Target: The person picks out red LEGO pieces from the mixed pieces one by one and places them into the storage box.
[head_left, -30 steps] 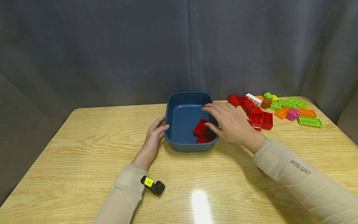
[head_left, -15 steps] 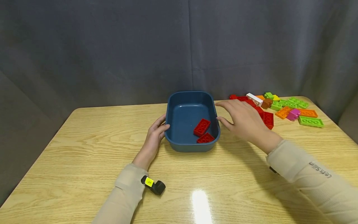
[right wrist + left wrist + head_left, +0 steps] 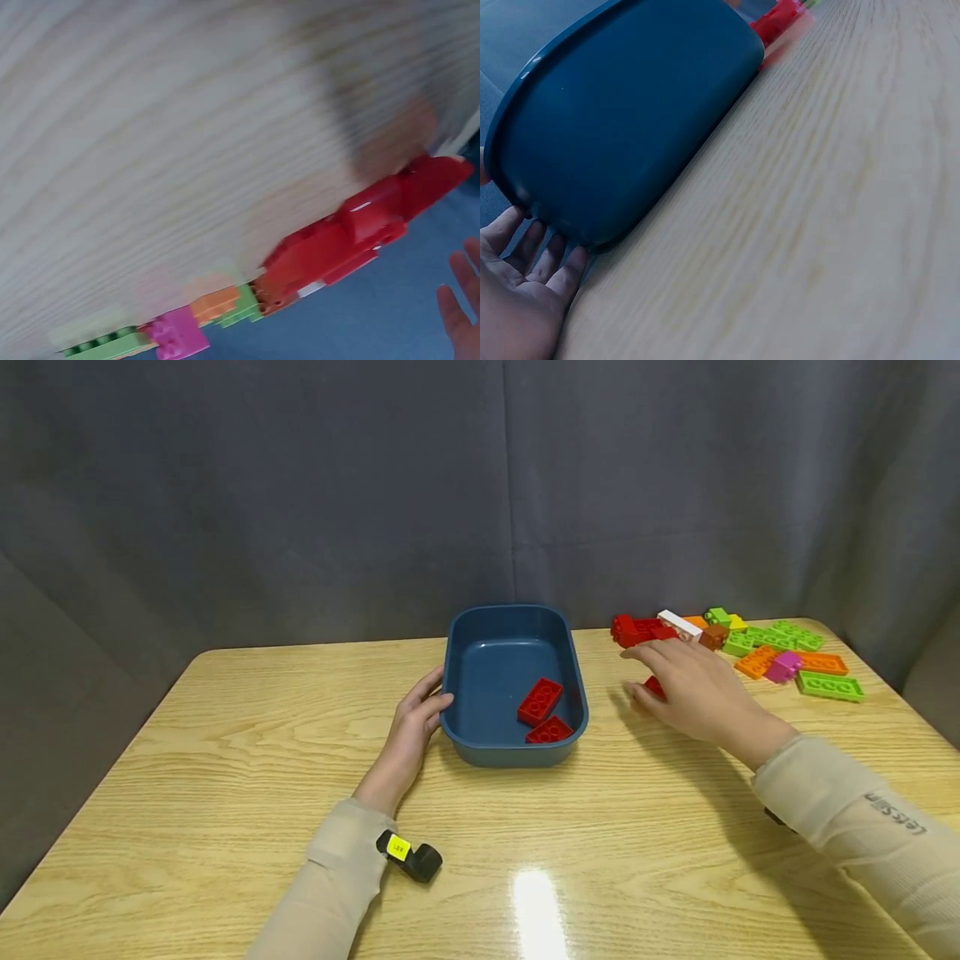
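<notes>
In the head view, a dark blue plastic bin (image 3: 517,757) stands on the wooden table. Two red toy bricks (image 3: 540,700) lie inside it, near its front right corner. My left hand (image 3: 408,727) holds the bin's left side, thumb at the rim and fingers along the outer wall; the left wrist view shows these fingers (image 3: 546,259) against the bin. To the bin's right, my right hand (image 3: 693,693) is over the red bricks (image 3: 632,628) on the table, thumb and fingers spread apart and holding nothing. One red brick (image 3: 654,687) shows between thumb and fingers; others are hidden beneath the hand.
Behind and right of the right hand lie a white brick (image 3: 679,625), a brown brick (image 3: 713,637), a magenta brick (image 3: 783,667), and several green and orange bricks. A grey curtain (image 3: 337,502) hangs behind the table (image 3: 247,793).
My right hand has left the bin's right side and moved right, over the red bricks. The left hand and the bin have stayed put.
</notes>
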A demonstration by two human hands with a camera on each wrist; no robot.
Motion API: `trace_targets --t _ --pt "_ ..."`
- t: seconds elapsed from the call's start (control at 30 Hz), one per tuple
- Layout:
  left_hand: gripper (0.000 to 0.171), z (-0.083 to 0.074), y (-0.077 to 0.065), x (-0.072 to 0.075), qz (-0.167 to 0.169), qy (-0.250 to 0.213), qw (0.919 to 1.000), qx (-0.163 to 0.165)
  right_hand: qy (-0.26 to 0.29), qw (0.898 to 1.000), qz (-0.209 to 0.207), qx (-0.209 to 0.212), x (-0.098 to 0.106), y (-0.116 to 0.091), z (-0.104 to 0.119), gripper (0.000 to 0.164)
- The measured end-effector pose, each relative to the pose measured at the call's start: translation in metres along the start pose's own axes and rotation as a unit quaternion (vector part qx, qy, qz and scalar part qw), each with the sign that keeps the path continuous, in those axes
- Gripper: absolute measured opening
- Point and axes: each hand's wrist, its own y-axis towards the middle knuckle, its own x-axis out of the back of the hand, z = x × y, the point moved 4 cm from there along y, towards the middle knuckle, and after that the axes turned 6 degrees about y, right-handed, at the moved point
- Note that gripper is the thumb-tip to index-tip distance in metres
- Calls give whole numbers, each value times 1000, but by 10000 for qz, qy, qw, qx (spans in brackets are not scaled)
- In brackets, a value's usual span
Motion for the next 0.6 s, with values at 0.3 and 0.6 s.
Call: trace_targets --t 0.3,0.6 --pt "56 -2 -2 -1 -43 205 9996 -172 -255 9992 296 96 -8 -7 -11 46" --pt "54 -1 -1 0 26 -13 10000 -15 -310 9970 702 -60 -14 -15 -21 53"
